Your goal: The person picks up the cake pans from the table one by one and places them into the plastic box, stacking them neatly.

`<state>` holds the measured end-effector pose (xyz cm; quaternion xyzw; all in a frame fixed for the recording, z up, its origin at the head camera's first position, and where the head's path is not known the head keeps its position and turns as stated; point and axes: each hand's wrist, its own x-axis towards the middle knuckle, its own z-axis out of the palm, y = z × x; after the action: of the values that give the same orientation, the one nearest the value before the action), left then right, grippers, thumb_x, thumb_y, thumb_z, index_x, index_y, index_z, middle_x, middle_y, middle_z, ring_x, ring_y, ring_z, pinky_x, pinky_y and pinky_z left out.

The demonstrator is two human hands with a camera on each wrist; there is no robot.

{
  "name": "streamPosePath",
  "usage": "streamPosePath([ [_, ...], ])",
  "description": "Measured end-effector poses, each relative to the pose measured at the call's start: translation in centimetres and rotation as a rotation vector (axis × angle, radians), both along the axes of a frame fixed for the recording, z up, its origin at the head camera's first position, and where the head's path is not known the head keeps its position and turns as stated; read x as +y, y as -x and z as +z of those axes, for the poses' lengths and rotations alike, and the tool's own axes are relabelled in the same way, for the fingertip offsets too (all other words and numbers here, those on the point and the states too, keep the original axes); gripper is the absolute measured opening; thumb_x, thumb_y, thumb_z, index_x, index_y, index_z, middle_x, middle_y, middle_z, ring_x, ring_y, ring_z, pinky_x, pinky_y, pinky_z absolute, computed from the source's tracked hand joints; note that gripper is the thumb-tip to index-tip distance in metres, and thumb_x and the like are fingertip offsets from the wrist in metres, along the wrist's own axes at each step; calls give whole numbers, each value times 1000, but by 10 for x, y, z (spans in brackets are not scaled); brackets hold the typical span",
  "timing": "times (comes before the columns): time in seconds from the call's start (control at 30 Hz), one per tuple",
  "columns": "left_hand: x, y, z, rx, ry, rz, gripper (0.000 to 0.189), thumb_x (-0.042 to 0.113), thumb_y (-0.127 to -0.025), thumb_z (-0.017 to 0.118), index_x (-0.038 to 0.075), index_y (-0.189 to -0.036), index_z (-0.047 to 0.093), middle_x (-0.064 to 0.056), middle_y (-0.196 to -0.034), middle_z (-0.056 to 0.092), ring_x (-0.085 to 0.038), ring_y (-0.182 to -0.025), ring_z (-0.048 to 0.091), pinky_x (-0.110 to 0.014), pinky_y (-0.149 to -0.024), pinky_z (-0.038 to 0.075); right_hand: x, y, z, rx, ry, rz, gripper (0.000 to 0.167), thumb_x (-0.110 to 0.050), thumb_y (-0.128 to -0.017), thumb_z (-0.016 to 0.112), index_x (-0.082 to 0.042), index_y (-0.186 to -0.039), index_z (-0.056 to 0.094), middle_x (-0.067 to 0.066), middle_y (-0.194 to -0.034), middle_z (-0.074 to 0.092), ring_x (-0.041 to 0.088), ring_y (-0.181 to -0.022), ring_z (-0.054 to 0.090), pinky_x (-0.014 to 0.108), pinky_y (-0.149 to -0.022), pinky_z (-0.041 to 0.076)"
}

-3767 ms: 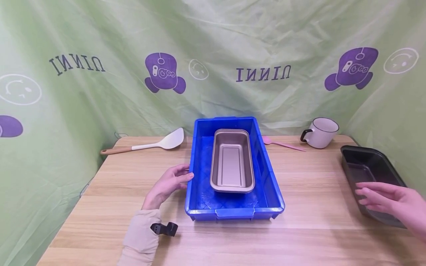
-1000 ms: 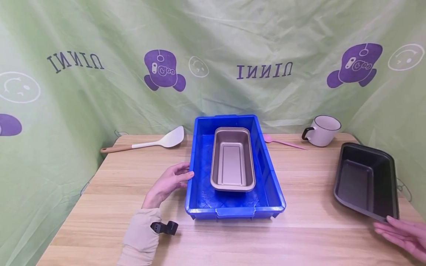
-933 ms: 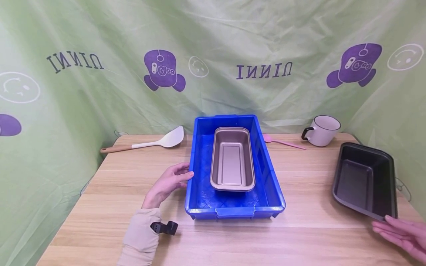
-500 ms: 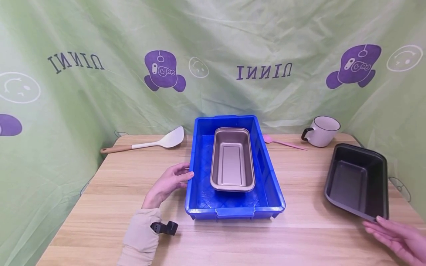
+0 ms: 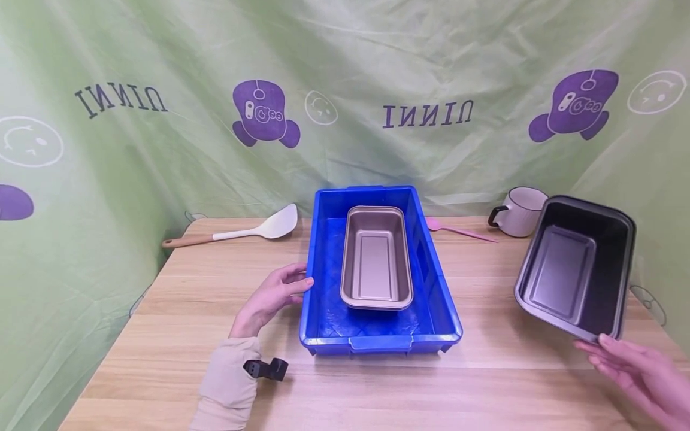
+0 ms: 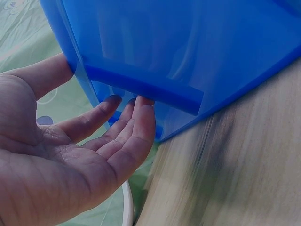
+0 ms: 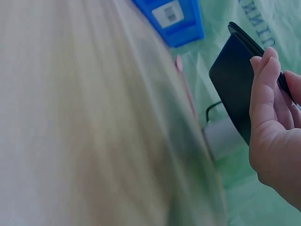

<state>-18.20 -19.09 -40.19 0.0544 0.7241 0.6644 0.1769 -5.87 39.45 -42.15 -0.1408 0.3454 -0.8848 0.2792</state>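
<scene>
My right hand (image 5: 641, 374) grips a black loaf pan (image 5: 563, 272) by its near right corner, thumb on the rim and fingers beneath. The pan is tilted, its inside facing the head camera, and hangs above the table. In the right wrist view its dark outer wall (image 7: 235, 77) shows beside the fingers. My left hand (image 5: 269, 296) holds the left side of a blue plastic bin (image 5: 380, 345). Its thumb touches the rim, while the curled fingers (image 6: 143, 117) meet the lip on the outer wall. A bronze loaf pan (image 5: 375, 266), whose rim looks doubled, lies inside the bin.
A white spatula (image 5: 277, 222) with a wooden handle lies at the back left of the wooden table (image 5: 178, 317). Right of the bin are a thin pink utensil (image 5: 463, 231) and a white mug (image 5: 517, 215), partly behind the black pan. A green curtain (image 5: 350, 155) hangs behind.
The right hand has gone from reaching over the black pan to gripping its near corner. The pan has risen off the table and shifted left, tilting. The left hand and bin have stayed put.
</scene>
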Motion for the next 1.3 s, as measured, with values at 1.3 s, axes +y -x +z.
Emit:
streamPosePath([
  [1.3,0,-1,1,4,-11,4,59,10,-92,60,-12,-140,34,-33,-130,47,-18,-97,60,-34,-82,52,-178,98,71,357,-248,-158,35,9,-99,37,3,-103,72,18,-100,71,19,-88,70,29,-80,55],
])
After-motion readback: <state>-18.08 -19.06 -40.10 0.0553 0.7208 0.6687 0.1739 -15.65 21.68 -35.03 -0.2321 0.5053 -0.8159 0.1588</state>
